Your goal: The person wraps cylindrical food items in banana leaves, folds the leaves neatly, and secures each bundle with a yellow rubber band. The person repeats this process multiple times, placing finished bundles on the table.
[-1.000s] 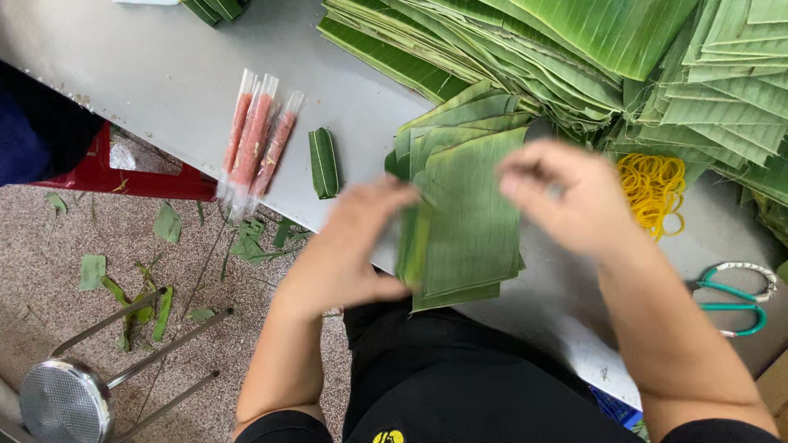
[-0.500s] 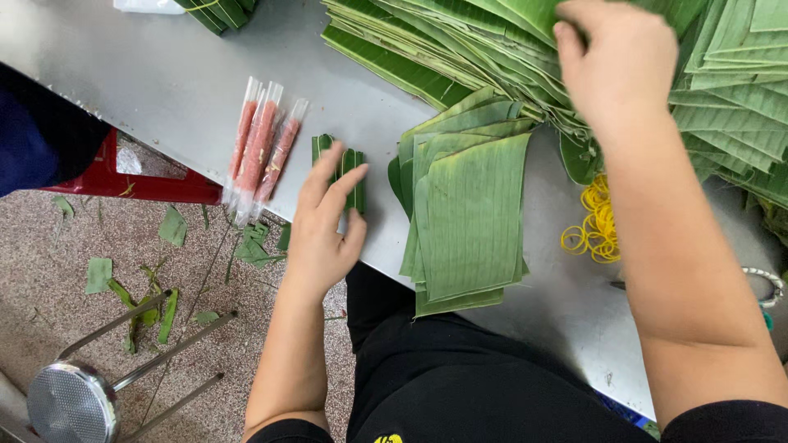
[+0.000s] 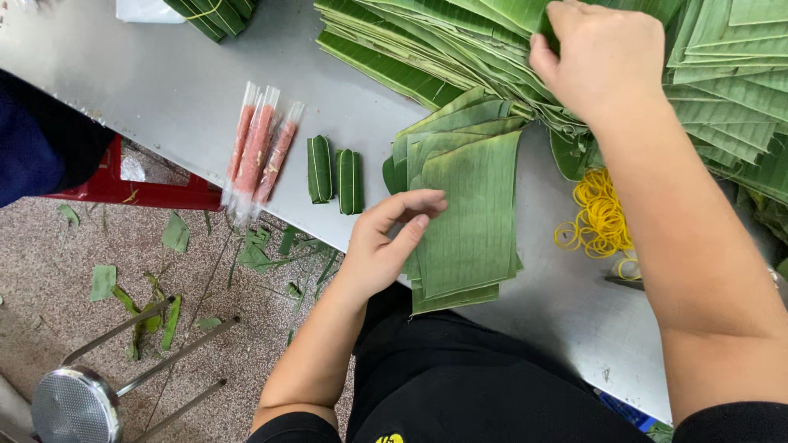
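My left hand [image 3: 386, 246] rests with fingers spread at the left edge of a stack of cut banana leaf pieces [image 3: 472, 221], fingertips touching the top piece. My right hand [image 3: 603, 61] reaches up onto the large pile of long banana leaves [image 3: 435, 49], its fingers curled around a leaf there. Two small leaf-wrapped bundles [image 3: 335, 174] lie side by side to the left of the stack. Three pink sausage sticks in clear plastic [image 3: 258, 152] lie further left on the grey metal table [image 3: 164, 90].
A heap of yellow rubber bands [image 3: 599, 221] lies right of the stack, under my right forearm. More bundles [image 3: 209, 12] sit at the top edge. Another person's dark sleeve [image 3: 37, 143] and a red stool [image 3: 123, 190] are at left. Leaf scraps [image 3: 254, 250] and a metal stool [image 3: 74, 402] stand on the floor.
Both hands were over the leaf stack; the left then set a wrapped bundle down beside the first one and came back to the stack. The right hand moved up to the large pile.
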